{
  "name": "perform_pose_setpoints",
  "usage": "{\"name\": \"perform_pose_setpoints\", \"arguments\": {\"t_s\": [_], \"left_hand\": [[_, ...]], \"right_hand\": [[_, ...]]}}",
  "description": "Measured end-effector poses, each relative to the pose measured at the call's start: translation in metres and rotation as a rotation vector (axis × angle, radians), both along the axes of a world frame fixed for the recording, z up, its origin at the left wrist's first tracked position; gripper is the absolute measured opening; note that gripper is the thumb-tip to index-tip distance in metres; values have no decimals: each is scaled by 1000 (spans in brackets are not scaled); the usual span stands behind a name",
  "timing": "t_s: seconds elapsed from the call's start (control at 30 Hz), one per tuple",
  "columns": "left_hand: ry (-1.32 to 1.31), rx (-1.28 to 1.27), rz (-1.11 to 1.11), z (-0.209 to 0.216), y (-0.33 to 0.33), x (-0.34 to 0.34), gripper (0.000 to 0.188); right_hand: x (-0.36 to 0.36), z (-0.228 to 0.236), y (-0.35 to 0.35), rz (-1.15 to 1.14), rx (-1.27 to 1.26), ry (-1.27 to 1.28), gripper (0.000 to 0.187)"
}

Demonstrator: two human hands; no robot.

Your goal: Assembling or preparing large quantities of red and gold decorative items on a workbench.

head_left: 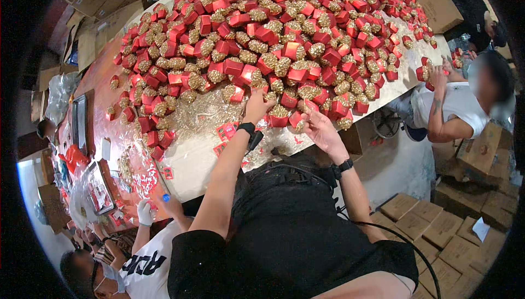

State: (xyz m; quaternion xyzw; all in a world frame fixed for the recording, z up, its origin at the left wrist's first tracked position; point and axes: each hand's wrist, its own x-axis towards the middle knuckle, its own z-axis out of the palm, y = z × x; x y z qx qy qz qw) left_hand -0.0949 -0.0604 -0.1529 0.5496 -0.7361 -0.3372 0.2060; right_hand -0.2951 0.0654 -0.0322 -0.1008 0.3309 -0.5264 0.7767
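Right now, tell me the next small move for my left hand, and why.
Probably have the left hand gently pinch the gold pinecone-like ornament just ahead of it: it reaches in at the near edge of the heap, but whether it grips anything is unclear, so securing a piece seems wiser than pulling away.

Along the far edge of the desk, the view cuts off the heap. The left grip and right grip overlap pieces; whether either holds one cannot be told. Past the right edge, a co-worker has a blurred face; marks on cards by the near edge are too small to tell.
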Motion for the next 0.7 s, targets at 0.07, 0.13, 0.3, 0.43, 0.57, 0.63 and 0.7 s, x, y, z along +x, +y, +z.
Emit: {"name": "perform_pose_setpoints", "arguments": {"t_s": [0.07, 0.13, 0.3, 0.43, 0.57, 0.63, 0.7], "left_hand": [[1, -25, 18, 1, 2, 3, 37], [125, 50, 143, 14, 4, 9, 31], [439, 174, 335, 63, 31, 56, 35], [521, 193, 264, 151, 68, 64, 35], [268, -110, 56, 216, 97, 48, 41], [242, -147, 57, 223, 105, 43, 43], [207, -220, 60, 225, 109, 40, 47]], "right_hand": [[0, -8, -1, -120, -15, -72, 23], [0, -10, -3, -158, 0, -47, 21], [8, 6, -9, -164, -34, 82, 19], [17, 30, -16, -87, -174, 382, 20], [42, 77, -17, 49, -284, 595, 17], [56, 82, -17, 89, -393, 618, 14], [59, 78, -16, 100, -419, 620, 14]]}}
